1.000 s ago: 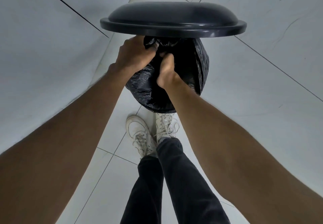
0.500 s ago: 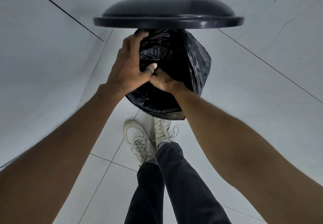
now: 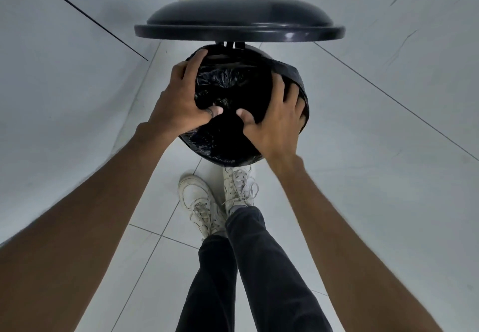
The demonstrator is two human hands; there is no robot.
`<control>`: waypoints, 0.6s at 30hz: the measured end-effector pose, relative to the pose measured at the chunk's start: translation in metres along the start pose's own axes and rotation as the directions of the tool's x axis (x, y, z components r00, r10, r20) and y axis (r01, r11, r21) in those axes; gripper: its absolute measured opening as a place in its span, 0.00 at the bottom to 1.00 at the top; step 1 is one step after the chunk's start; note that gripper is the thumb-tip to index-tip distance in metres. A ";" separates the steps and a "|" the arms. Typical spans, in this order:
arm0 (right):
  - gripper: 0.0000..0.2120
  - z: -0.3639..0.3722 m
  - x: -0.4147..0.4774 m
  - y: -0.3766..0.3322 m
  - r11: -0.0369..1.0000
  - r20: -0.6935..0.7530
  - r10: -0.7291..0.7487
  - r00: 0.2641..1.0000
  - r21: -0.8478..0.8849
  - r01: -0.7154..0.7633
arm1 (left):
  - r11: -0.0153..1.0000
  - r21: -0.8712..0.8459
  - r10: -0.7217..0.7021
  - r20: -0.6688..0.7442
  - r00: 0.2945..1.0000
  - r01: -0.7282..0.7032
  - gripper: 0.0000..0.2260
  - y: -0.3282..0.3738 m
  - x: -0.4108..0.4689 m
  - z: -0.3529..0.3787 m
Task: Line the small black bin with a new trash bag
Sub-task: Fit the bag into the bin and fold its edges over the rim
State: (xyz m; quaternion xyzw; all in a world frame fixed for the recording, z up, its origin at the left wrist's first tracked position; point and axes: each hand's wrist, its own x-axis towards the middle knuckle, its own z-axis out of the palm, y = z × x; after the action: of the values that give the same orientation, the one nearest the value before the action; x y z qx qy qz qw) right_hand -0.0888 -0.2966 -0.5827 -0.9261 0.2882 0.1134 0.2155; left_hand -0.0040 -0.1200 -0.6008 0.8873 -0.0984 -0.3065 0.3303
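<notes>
The small black bin [image 3: 220,147] stands on the tiled floor with its round lid [image 3: 239,23] raised above the opening. A black trash bag [image 3: 228,83] lies inside the bin, and its edge is folded over the rim on the right and front. My left hand [image 3: 181,98] grips the left rim with fingers spread over the bag's edge, thumb inside the opening. My right hand [image 3: 274,114] presses the bag's edge against the right rim, thumb also inside. The bin's body is mostly hidden by the bag and my hands.
A white wall [image 3: 64,85] rises at the left, close to the bin. Pale floor tiles [image 3: 375,124] spread to the right. My two white sneakers [image 3: 220,202] stand just in front of the bin, the right one near its base.
My hands moved apart from the middle of the bag to opposite sides of the rim. The bag, bunched above the bin before, is now spread open over the rim.
</notes>
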 end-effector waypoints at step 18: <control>0.70 -0.037 0.032 0.066 0.968 0.493 -0.248 0.834 0.093 0.233 | 0.994 -0.108 -0.009 0.072 0.997 0.017 0.60 -0.026 -0.036 0.002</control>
State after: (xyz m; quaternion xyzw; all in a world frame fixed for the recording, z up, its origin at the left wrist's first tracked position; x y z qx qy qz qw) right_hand -0.0977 -0.3779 -0.5832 -0.8905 0.1052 0.3175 0.3085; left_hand -0.0342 -0.0877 -0.6013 0.8571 -0.0877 -0.3451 0.3723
